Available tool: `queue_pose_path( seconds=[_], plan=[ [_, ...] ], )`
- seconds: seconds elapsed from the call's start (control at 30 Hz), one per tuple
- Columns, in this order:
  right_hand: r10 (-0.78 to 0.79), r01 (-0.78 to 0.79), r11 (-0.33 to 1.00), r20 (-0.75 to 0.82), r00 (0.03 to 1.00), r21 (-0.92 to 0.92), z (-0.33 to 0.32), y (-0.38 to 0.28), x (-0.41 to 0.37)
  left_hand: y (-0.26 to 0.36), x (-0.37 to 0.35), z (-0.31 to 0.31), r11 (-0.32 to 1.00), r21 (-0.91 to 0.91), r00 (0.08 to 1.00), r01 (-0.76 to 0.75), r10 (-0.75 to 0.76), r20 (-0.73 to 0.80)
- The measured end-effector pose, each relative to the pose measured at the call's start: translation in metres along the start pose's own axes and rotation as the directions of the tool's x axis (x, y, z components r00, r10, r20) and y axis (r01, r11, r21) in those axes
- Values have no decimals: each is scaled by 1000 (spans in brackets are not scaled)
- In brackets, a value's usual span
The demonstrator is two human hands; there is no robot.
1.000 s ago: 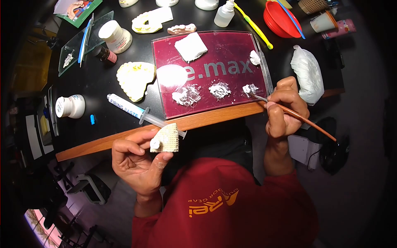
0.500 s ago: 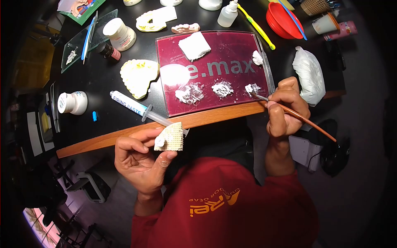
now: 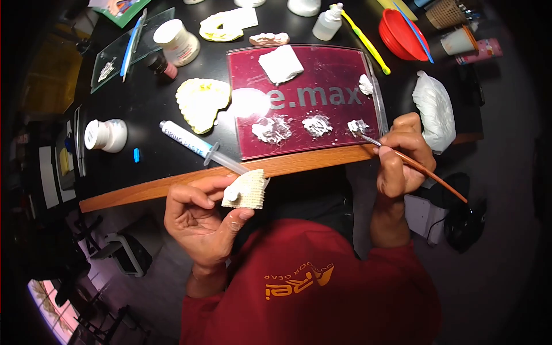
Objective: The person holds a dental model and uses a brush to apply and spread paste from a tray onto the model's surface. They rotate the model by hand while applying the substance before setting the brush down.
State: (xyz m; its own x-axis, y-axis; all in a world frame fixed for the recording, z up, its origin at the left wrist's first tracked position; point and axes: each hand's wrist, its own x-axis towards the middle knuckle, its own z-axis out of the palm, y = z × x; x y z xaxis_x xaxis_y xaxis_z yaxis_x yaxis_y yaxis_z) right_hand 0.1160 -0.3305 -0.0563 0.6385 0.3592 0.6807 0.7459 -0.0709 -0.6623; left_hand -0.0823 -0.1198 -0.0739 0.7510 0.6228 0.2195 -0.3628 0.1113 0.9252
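My left hand (image 3: 201, 221) pinches a cream, wedge-shaped honeycomb firing tray (image 3: 252, 192) in front of the table edge. A small white lump (image 3: 233, 196) sits on the left part of it. Between the fingers of my right hand (image 3: 405, 155) is a thin brush (image 3: 425, 169) with a reddish-brown handle. Its tip touches or hovers just over the rightmost white paste smear (image 3: 357, 126) on the dark red e.max slab (image 3: 339, 69). Two more paste smears, one in the middle (image 3: 317, 125) and one at left (image 3: 272, 130), lie along the slab's near side.
A firing paste syringe (image 3: 187, 140) reaches over the table edge behind my left hand. Yellowish dental casts (image 3: 202, 106), a white jar (image 3: 106, 135) and a dropper bottle (image 3: 328, 23) surround the slab. A white plastic-wrapped bundle (image 3: 434, 112) and a red bowl (image 3: 397, 37) stand at right.
The view has shifted slightly, so the table things appear a little further right. The brush tip stays at the rightmost smear, and both hands keep their grip.
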Motion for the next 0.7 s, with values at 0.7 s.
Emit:
queue_pose_path(
  seconds=[0.7],
  plan=[
    [-136,-80,827,337,932,557,71,-69,15,4,4,-1,985,-166,993,53,-34,114]
  ],
)
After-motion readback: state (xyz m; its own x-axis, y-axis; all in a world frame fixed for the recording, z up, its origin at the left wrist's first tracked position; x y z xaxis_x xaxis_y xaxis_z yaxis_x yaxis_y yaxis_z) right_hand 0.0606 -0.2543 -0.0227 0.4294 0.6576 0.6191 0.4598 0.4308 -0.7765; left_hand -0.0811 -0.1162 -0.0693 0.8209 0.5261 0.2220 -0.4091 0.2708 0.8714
